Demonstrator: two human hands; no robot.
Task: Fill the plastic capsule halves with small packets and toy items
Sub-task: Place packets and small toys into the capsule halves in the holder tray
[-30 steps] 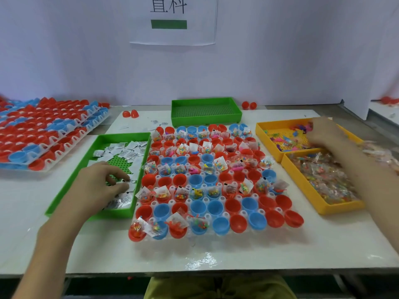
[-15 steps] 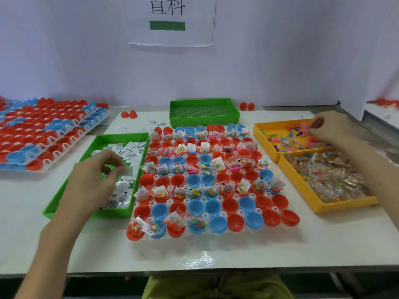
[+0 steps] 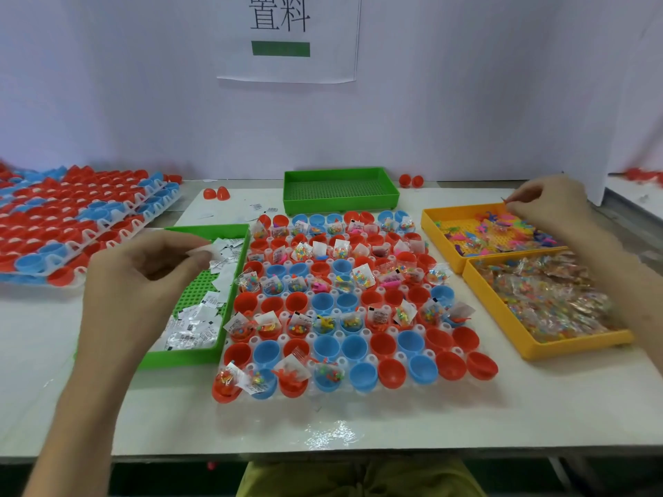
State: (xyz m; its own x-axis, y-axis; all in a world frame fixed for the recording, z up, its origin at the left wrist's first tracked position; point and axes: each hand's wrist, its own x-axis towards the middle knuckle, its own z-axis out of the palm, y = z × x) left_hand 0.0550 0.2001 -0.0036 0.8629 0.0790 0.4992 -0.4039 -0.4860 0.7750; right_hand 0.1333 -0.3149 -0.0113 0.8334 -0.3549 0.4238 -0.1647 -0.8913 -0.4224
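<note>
Moved: the left hand (image 3: 143, 270) has lifted clear of the green tray (image 3: 179, 358), left of the capsule tray (image 3: 283, 339), pinching one white packet (image 3: 205, 251). The right hand (image 3: 552, 206), far right of the capsule tray, pinches a small toy (image 3: 505, 200) over the yellow bin (image 3: 430, 227). Nearest capsule halves (image 3: 363, 376): partly unfilled. Likely next: both pieces go into one.

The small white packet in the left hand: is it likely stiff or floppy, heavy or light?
Probably light: the left hand pinches the white packet with fingertips alone. Likely floppy and slick, as the packets in the green tray lie crumpled and shiny.
</note>
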